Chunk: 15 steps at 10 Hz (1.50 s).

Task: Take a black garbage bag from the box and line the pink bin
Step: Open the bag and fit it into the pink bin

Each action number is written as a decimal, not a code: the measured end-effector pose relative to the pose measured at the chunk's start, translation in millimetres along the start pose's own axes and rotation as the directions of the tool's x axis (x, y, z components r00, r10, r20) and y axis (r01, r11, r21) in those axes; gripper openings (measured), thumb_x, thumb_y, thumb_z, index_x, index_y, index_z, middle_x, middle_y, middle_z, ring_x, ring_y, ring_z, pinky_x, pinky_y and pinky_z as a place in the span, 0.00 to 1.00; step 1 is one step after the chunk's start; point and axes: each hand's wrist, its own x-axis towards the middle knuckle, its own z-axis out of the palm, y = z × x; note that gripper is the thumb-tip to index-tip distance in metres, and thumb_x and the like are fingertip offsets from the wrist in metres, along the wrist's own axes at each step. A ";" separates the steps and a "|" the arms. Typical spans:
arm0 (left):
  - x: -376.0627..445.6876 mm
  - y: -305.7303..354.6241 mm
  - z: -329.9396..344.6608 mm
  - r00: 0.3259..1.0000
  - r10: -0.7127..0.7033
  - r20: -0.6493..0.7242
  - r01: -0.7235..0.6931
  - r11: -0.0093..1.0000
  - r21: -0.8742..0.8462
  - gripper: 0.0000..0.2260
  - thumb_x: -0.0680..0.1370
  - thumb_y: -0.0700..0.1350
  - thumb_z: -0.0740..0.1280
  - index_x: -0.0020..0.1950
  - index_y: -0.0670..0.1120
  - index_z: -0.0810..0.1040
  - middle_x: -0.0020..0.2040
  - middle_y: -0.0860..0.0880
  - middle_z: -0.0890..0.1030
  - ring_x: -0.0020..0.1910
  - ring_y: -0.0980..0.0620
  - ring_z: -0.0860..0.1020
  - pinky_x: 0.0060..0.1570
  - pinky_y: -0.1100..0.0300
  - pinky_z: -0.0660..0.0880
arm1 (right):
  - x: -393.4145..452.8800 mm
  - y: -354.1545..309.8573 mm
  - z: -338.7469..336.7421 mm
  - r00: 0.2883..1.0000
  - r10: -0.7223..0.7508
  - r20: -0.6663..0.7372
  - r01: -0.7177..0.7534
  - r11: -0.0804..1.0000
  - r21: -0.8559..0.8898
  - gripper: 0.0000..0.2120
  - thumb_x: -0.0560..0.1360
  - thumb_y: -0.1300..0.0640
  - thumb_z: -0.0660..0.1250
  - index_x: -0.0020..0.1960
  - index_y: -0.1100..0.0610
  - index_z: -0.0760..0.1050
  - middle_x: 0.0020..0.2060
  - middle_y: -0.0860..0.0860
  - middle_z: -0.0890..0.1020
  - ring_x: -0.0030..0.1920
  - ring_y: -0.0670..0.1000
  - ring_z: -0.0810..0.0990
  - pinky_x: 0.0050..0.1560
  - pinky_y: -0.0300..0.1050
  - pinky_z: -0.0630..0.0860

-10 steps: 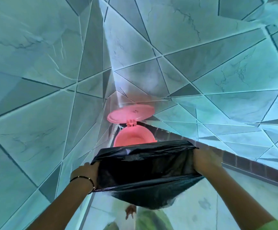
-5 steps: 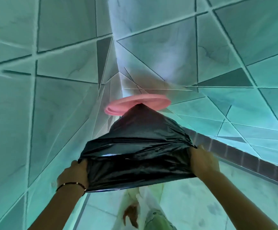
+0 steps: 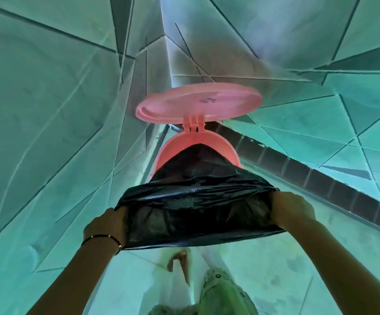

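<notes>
A black garbage bag [image 3: 195,208] is stretched wide between both hands, its mouth towards me. My left hand [image 3: 107,223] grips its left edge and my right hand [image 3: 291,210] grips its right edge. The bag's far end reaches into the open pink bin [image 3: 225,146], which stands in the corner just ahead. The bin's round pink lid [image 3: 198,103] is hinged up behind it. The bin's inside and lower body are hidden by the bag. The box of bags is not in view.
Tiled walls close in on the left and right and meet in a corner behind the bin. A dark tile strip [image 3: 320,178] runs along the right wall's base. A bare foot [image 3: 180,264] and green clothing [image 3: 220,294] show on the floor below the bag.
The view has come closer to the bin. The bag's far end, which covered the bin's opening half a second ago, now dips into it, and the bin's rim shows again.
</notes>
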 end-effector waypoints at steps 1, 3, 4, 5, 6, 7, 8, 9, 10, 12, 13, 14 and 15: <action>14.9 5.7 -2.9 0.999 -0.021 -0.032 0.021 1.000 -0.024 0.18 0.76 0.51 0.61 0.64 0.50 0.66 0.58 0.45 0.75 0.56 0.40 0.77 0.52 0.51 0.74 | -1.0 -10.9 -17.5 0.995 -0.018 -0.102 0.023 0.999 0.047 0.13 0.74 0.57 0.62 0.57 0.49 0.76 0.49 0.53 0.79 0.50 0.59 0.80 0.44 0.47 0.74; 52.0 14.5 -2.1 1.000 -0.019 -0.001 0.019 0.998 -0.063 0.36 0.74 0.53 0.65 0.75 0.56 0.46 0.62 0.42 0.73 0.56 0.38 0.77 0.53 0.47 0.75 | 27.1 -41.4 -15.6 0.973 -0.171 -0.157 0.187 0.978 0.088 0.24 0.74 0.57 0.60 0.70 0.46 0.65 0.58 0.54 0.77 0.52 0.61 0.79 0.50 0.53 0.76; 61.0 23.8 -0.5 0.997 0.027 -0.068 -0.036 0.990 -0.140 0.40 0.74 0.53 0.65 0.76 0.56 0.40 0.64 0.41 0.72 0.56 0.38 0.77 0.53 0.46 0.75 | 34.5 -62.4 -11.2 0.933 -0.290 -0.213 0.321 0.938 0.130 0.29 0.75 0.55 0.61 0.73 0.42 0.57 0.61 0.54 0.75 0.53 0.62 0.79 0.51 0.54 0.77; 58.7 36.7 -12.5 0.969 0.082 -0.235 -0.150 0.945 -0.291 0.38 0.75 0.48 0.66 0.77 0.52 0.44 0.67 0.40 0.72 0.57 0.36 0.76 0.54 0.44 0.74 | 49.7 -61.3 -22.2 0.933 -0.087 -0.349 0.228 0.894 0.387 0.25 0.74 0.59 0.64 0.69 0.50 0.62 0.55 0.58 0.79 0.50 0.63 0.80 0.48 0.55 0.77; 52.9 52.2 -19.7 0.897 0.254 -0.363 -0.378 0.865 -0.330 0.37 0.74 0.44 0.68 0.77 0.52 0.49 0.69 0.41 0.71 0.56 0.36 0.77 0.55 0.45 0.76 | 49.2 -63.7 -27.0 0.903 -0.185 -0.387 0.327 0.880 0.343 0.33 0.74 0.61 0.64 0.74 0.46 0.55 0.47 0.57 0.78 0.45 0.61 0.80 0.44 0.52 0.77; 54.6 63.1 -19.5 0.845 0.334 -0.418 -0.481 0.817 -0.319 0.37 0.73 0.43 0.68 0.76 0.56 0.51 0.69 0.43 0.71 0.52 0.37 0.79 0.50 0.47 0.78 | 45.2 -64.7 -28.0 0.864 -0.314 -0.393 0.437 0.857 0.275 0.37 0.75 0.60 0.64 0.75 0.38 0.49 0.52 0.56 0.76 0.43 0.57 0.79 0.48 0.53 0.79; 61.3 57.1 -10.2 0.901 0.218 -0.376 -0.361 0.857 -0.367 0.38 0.73 0.45 0.69 0.74 0.63 0.51 0.72 0.46 0.65 0.51 0.37 0.79 0.49 0.45 0.78 | 59.7 -51.7 -25.2 0.899 -0.173 -0.403 0.324 0.881 0.345 0.35 0.74 0.60 0.64 0.74 0.38 0.55 0.68 0.57 0.67 0.51 0.62 0.80 0.52 0.56 0.78; 67.7 44.9 7.9 0.963 0.100 -0.250 -0.193 0.903 -0.383 0.37 0.72 0.48 0.70 0.74 0.63 0.53 0.75 0.45 0.57 0.58 0.36 0.76 0.56 0.44 0.76 | 60.8 -43.2 -10.3 0.937 -0.215 -0.273 0.285 0.926 0.247 0.36 0.73 0.57 0.68 0.73 0.35 0.55 0.72 0.55 0.59 0.56 0.63 0.78 0.53 0.56 0.78; 66.8 41.5 29.4 0.971 0.063 -0.231 -0.170 0.862 -0.477 0.37 0.72 0.47 0.71 0.75 0.60 0.54 0.75 0.42 0.58 0.63 0.37 0.73 0.58 0.44 0.74 | 61.8 -40.1 8.3 0.953 -0.257 -0.161 0.294 0.913 0.282 0.42 0.71 0.55 0.71 0.73 0.33 0.50 0.76 0.55 0.49 0.65 0.64 0.71 0.62 0.59 0.74; 61.6 63.5 64.8 0.947 -0.149 -0.285 -0.145 0.593 -0.792 0.36 0.72 0.46 0.72 0.74 0.57 0.57 0.71 0.39 0.65 0.69 0.40 0.67 0.64 0.46 0.69 | 41.4 -51.2 39.1 0.954 -0.005 -0.301 0.133 0.903 0.409 0.39 0.73 0.56 0.69 0.75 0.40 0.50 0.77 0.59 0.44 0.74 0.67 0.52 0.70 0.65 0.57; 61.3 81.1 74.6 0.959 -0.201 -0.198 -0.048 0.575 -0.817 0.30 0.74 0.49 0.69 0.73 0.58 0.61 0.71 0.37 0.65 0.70 0.39 0.67 0.66 0.45 0.67 | 26.7 -67.0 57.3 0.765 -0.179 -0.619 0.283 0.956 0.073 0.34 0.70 0.59 0.70 0.73 0.49 0.63 0.74 0.60 0.61 0.73 0.65 0.58 0.68 0.64 0.57; 62.5 85.1 78.4 0.952 -0.227 -0.204 -0.015 0.631 -0.775 0.23 0.76 0.49 0.66 0.71 0.53 0.67 0.70 0.39 0.68 0.69 0.39 0.68 0.65 0.46 0.67 | 37.9 -71.7 77.1 0.700 -0.447 -0.557 0.438 0.885 -0.161 0.28 0.65 0.62 0.73 0.65 0.54 0.74 0.64 0.57 0.77 0.65 0.61 0.73 0.62 0.59 0.70; 68.1 71.1 82.4 0.940 -0.264 -0.214 0.008 0.647 -0.762 0.19 0.77 0.49 0.64 0.67 0.50 0.72 0.66 0.40 0.73 0.65 0.39 0.72 0.61 0.47 0.70 | 62.2 -64.6 72.7 0.820 -0.405 -0.404 0.353 0.914 -0.200 0.24 0.63 0.62 0.72 0.59 0.56 0.79 0.48 0.56 0.84 0.55 0.60 0.78 0.60 0.56 0.68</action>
